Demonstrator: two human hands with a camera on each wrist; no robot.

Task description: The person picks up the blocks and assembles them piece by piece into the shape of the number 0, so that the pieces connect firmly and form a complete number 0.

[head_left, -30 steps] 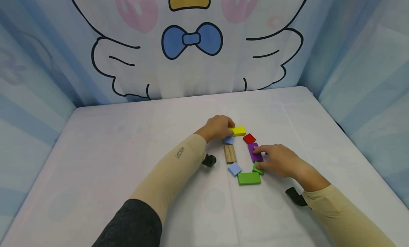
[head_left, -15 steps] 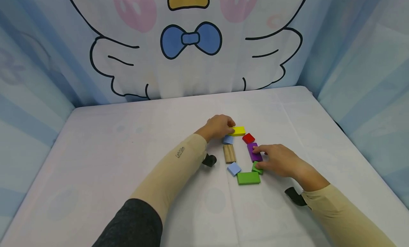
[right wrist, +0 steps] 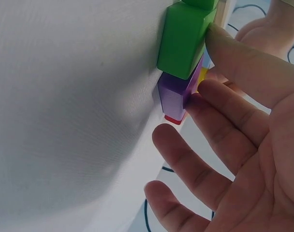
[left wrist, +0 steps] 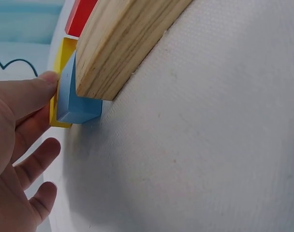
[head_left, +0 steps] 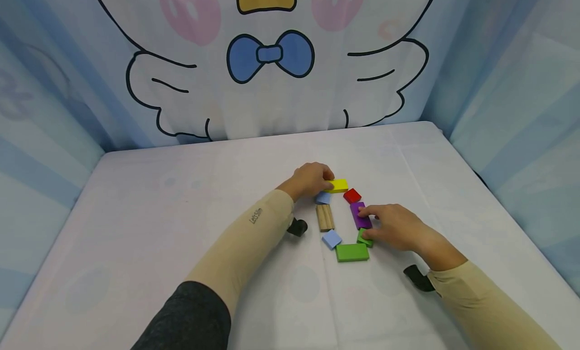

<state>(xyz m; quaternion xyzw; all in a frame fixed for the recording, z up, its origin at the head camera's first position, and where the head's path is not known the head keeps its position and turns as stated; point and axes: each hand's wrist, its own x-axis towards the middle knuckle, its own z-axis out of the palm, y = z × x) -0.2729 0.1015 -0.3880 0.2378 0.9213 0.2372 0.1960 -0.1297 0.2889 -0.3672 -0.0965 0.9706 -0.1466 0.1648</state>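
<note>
My left hand pinches the left end of a yellow block between thumb and forefinger; its other fingers are spread in the left wrist view. Just below sits a light-blue block, then a bare wooden block. My right hand has its thumb against a small green block and fingertips touching a purple block; the other fingers stay loose. A red block lies between yellow and purple. A second light-blue block and a long green block close the ring's near side.
All blocks lie flat on a white-covered table, forming an elongated ring right of centre. A printed curtain stands behind the table's far edge, with more curtain at both sides. Black wrist mounts hang under both forearms.
</note>
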